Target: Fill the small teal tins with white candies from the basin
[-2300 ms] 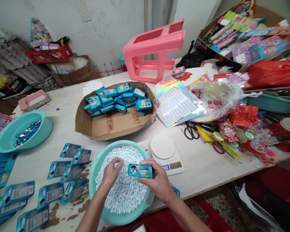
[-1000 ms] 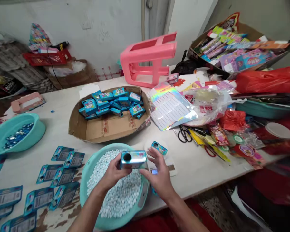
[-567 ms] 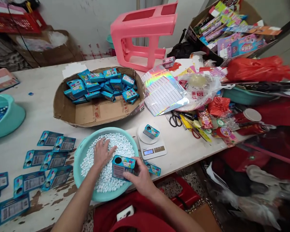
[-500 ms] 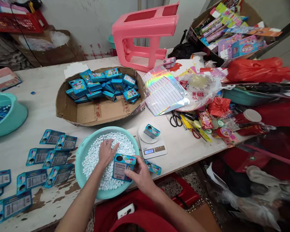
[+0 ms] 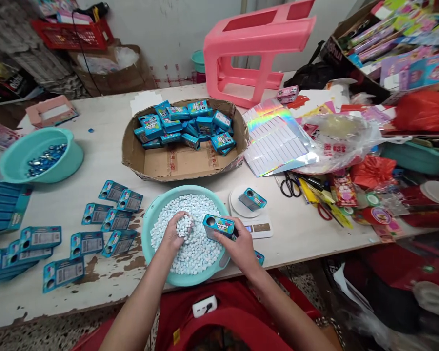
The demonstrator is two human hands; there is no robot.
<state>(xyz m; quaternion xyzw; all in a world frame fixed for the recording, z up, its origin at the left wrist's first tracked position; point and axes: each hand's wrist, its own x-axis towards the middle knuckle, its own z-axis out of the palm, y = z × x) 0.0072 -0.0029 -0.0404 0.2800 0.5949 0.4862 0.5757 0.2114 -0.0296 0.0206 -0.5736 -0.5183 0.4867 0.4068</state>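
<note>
Small pale blue-white candies (image 5: 193, 253) fill a turquoise basin (image 5: 149, 251) before me. My left hand (image 5: 176, 233) is cupped around a heap of these candies, just over the basin. My right hand (image 5: 239, 241) grips a blue candy box (image 5: 216, 225) above the basin's right side; a dark round hole shows on its upturned face. Beside that hand, a white digital scale (image 5: 261, 229) carries another blue box (image 5: 252, 199). One more blue box (image 5: 259, 257) lies near the table edge, partly hidden by my right hand.
Several blue boxes (image 5: 117, 219) lie to the left. Behind the basin, a cardboard tray (image 5: 153, 163) holds more boxes. A second turquoise basin (image 5: 76, 153) contains shiny blue pieces. Scissors (image 5: 290, 185), holographic sheets (image 5: 274, 136) and clutter lie right; a pink stool (image 5: 212, 63) lies behind.
My left hand has risen from the candies with a handful. The box in my right hand has tipped, its holed face turned upward. The whole view has shifted left.
</note>
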